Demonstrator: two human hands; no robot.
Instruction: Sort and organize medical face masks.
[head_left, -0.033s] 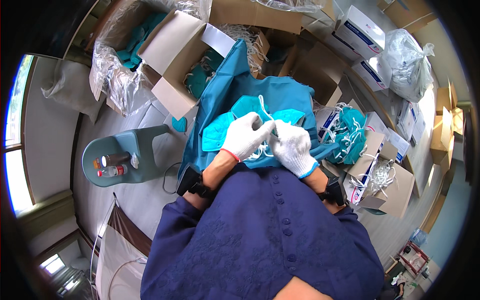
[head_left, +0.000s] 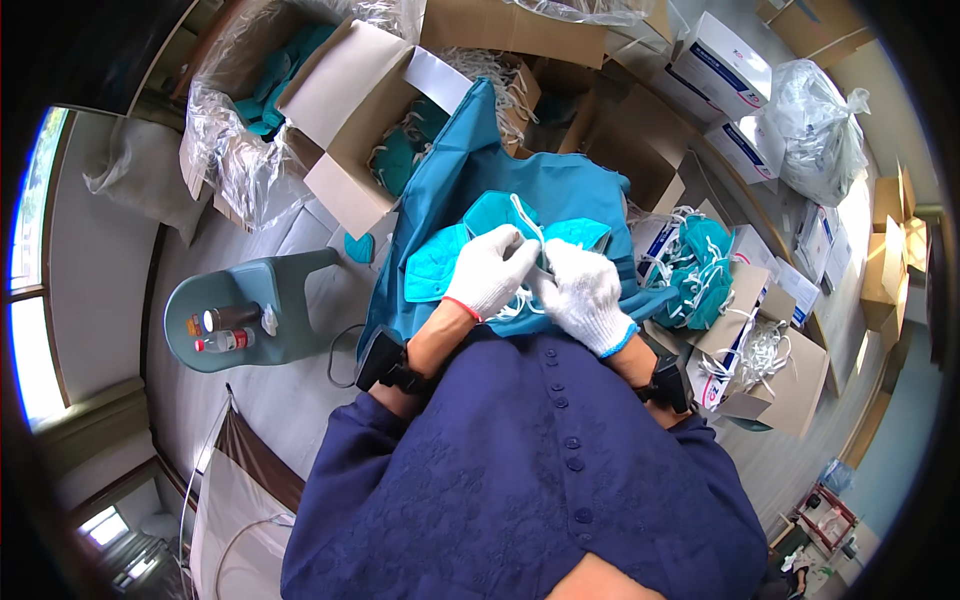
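Over the blue cloth (head_left: pixel 480 150) on my lap lie several teal face masks (head_left: pixel 436 264) with white straps. My left hand (head_left: pixel 493 268), in a white knit glove with a red cuff, is closed in a pinch. Close beside it my right hand (head_left: pixel 580 290), gloved in white with a blue cuff, also pinches at the same spot. A white strap (head_left: pixel 525 215) loops up from between the fingers of both hands, over a mask. The fingertips hide where the strap ends. More white straps show below the hands.
Teal masks (head_left: pixel 700 270) are heaped to the right, next to a box of white straps (head_left: pixel 762 358). Open cartons (head_left: pixel 350 90) stand at the far side. On the left a grey-green stool (head_left: pixel 205 285) bears a bottle (head_left: pixel 228 341) and a dark cup (head_left: pixel 232 318).
The fingers and the strap loop between them have shifted slightly. Both hands otherwise keep nearly the same place.
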